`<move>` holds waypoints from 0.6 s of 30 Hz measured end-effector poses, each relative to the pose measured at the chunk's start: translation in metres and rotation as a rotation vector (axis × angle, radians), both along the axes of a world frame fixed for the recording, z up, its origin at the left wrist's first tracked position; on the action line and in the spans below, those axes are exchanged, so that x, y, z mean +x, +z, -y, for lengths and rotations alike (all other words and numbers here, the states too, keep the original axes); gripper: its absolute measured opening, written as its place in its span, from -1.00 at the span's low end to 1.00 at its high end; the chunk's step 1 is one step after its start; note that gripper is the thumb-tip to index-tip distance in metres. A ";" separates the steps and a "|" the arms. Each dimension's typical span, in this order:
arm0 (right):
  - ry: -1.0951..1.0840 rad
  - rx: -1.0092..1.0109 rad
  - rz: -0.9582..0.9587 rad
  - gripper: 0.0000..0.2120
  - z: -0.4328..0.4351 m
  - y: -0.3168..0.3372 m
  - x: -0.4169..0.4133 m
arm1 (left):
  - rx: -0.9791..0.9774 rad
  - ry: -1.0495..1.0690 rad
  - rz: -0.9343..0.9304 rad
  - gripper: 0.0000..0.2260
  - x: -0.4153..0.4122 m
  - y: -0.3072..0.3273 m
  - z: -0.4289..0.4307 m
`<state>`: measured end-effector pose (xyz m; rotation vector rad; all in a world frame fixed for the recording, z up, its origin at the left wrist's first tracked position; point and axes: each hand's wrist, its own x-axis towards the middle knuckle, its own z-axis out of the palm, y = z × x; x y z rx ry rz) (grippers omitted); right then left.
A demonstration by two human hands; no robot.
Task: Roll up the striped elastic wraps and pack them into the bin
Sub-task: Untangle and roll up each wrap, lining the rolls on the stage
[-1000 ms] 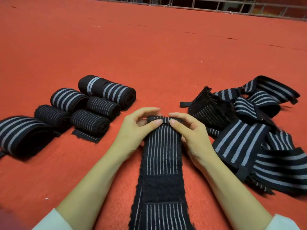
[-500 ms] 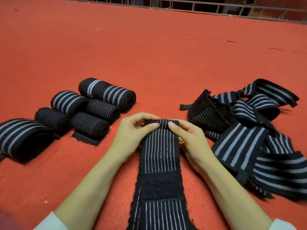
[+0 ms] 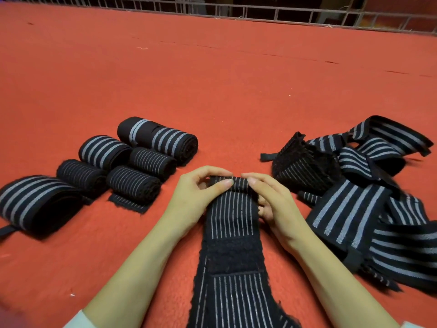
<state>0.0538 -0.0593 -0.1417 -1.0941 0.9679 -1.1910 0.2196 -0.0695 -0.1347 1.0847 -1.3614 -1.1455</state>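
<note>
We see both hands meeting at the far end of one long striped wrap [image 3: 233,218], which lies lengthwise between the forearms on the red surface [image 3: 212,91]. The left hand [image 3: 196,200] curls over the small roll begun at that end, thumb pressed on its near side and fingers arched across the top. The right hand [image 3: 276,207] mirrors it, forefinger on the roll and the other fingers tucked along the wrap's right edge. Both grips are narrow, pinching that rolled end. Nearer us the wrap carries a fuzzy black patch [image 3: 230,254], then runs off the bottom edge.

To the left we count five finished rolled wraps [image 3: 142,166] packed side by side, touching one another, with a larger loose roll [image 3: 35,204] further left, apart from them. To the right sits a heap of unrolled wraps [image 3: 354,197], tangled and overlapping, its nearest edge just beside the right wrist.

The hands work in a gap between the rolls and the heap. Beyond them the red surface lies open up to a metal railing [image 3: 260,13] along the far edge. White sleeves [image 3: 75,320] show at the bottom corners.
</note>
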 end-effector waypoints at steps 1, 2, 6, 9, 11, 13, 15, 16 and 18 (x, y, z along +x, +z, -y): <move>-0.002 0.000 -0.005 -0.79 0.001 -0.001 0.000 | -0.024 -0.003 0.005 -0.88 -0.001 0.000 -0.001; -0.008 -0.018 -0.023 -0.78 0.001 -0.001 0.001 | -0.044 -0.003 0.018 -0.86 -0.002 0.000 -0.001; -0.057 -0.143 -0.097 -0.84 -0.001 -0.001 0.000 | -0.017 -0.020 0.005 -0.80 -0.002 -0.002 -0.002; -0.079 -0.207 -0.149 -0.84 -0.001 0.001 -0.002 | -0.013 -0.026 0.002 -0.84 -0.002 -0.001 -0.002; -0.070 -0.170 -0.117 -0.83 -0.001 0.002 -0.002 | -0.029 -0.022 -0.023 -0.86 -0.002 0.001 -0.002; -0.043 -0.099 -0.056 -0.83 -0.001 0.003 -0.002 | -0.045 -0.014 -0.026 -0.86 -0.002 0.001 -0.002; -0.020 -0.059 -0.013 -0.79 -0.002 0.003 -0.001 | -0.050 0.000 -0.020 -0.86 -0.002 0.001 -0.002; -0.012 -0.046 0.004 -0.76 -0.001 0.003 -0.001 | -0.050 0.010 -0.017 -0.85 -0.001 0.001 -0.002; 0.023 -0.019 0.022 -0.69 0.000 0.004 -0.001 | -0.050 0.028 -0.037 -0.85 -0.001 0.001 -0.001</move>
